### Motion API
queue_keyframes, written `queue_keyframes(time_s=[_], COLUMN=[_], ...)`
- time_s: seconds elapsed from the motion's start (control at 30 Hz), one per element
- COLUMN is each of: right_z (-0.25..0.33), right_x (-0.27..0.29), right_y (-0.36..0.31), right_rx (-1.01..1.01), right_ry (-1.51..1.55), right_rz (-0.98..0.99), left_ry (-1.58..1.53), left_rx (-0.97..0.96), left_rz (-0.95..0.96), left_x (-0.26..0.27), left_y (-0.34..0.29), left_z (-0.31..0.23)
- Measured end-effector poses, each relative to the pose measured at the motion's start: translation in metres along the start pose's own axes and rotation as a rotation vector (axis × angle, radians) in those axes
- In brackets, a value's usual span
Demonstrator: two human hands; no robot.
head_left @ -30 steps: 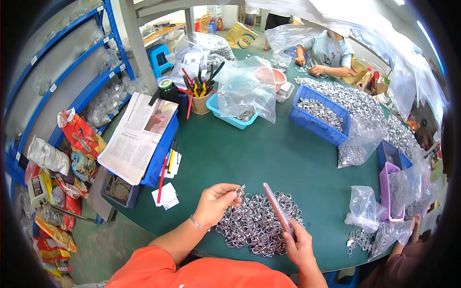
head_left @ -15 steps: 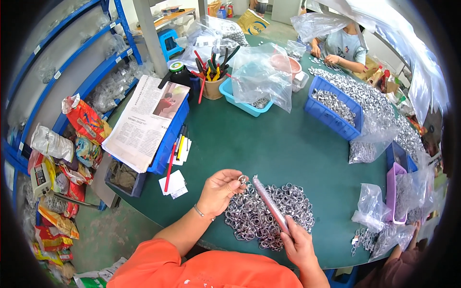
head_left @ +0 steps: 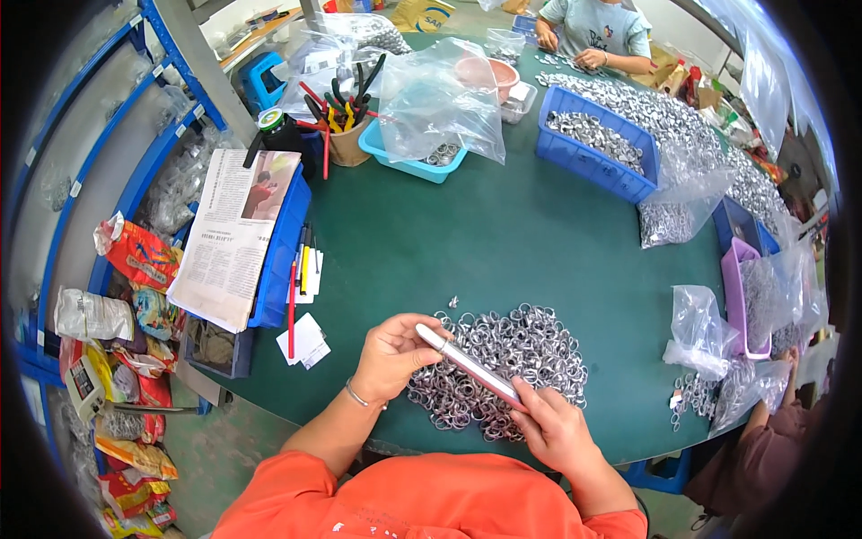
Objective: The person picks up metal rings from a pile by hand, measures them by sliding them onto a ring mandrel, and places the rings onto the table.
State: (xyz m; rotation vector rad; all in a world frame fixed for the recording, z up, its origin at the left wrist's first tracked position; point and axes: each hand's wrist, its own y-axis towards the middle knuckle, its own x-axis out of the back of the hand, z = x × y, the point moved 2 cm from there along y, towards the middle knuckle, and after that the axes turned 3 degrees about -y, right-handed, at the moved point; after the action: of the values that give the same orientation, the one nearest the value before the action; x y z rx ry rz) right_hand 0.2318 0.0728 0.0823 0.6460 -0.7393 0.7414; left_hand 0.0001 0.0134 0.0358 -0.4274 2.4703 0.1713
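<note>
In my right hand (head_left: 548,422) is a tapered ring mandrel (head_left: 480,370), closed around its thick end. The mandrel slants up and left over a heap of silver-coloured rings (head_left: 530,346). My left hand (head_left: 395,355) is closed in a pinch at the mandrel's narrow end, just left of the heap. Between those fingertips a ring (head_left: 444,345) sits around the mandrel near its tip; the fingers partly hide it. A small silver piece (head_left: 453,302) lies apart on the green table (head_left: 404,242), beyond the heap.
On the left stand a blue tray under a newspaper (head_left: 229,234) and a pot of pliers (head_left: 346,144). A turquoise basin (head_left: 417,166) and a blue bin of metal pieces (head_left: 597,144) stand farther back. Bags and a purple basket (head_left: 743,296) line the right. A co-worker (head_left: 597,36) sits at the far side.
The mandrel has tilted flatter, and its tip has come to my left hand. The ring my left fingers held beside the tip is now around it. The whole view has shifted.
</note>
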Motion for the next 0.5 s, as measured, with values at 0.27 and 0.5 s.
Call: queue_keyframes(time_s=[0.27, 0.5], right_z=[-0.0007, -0.0028], right_x=[-0.0003, 0.0001], right_y=[-0.0008, -0.0023], right_rx=[0.003, 0.035], right_ry=[0.008, -0.020], right_rz=[-0.002, 0.026], left_ry=[0.003, 0.139], left_rx=[0.073, 0.051], left_rz=[0.038, 0.156], left_x=[-0.0051, -0.0063], left_y=[-0.0069, -0.0058], left_z=[0.0071, 0.0007])
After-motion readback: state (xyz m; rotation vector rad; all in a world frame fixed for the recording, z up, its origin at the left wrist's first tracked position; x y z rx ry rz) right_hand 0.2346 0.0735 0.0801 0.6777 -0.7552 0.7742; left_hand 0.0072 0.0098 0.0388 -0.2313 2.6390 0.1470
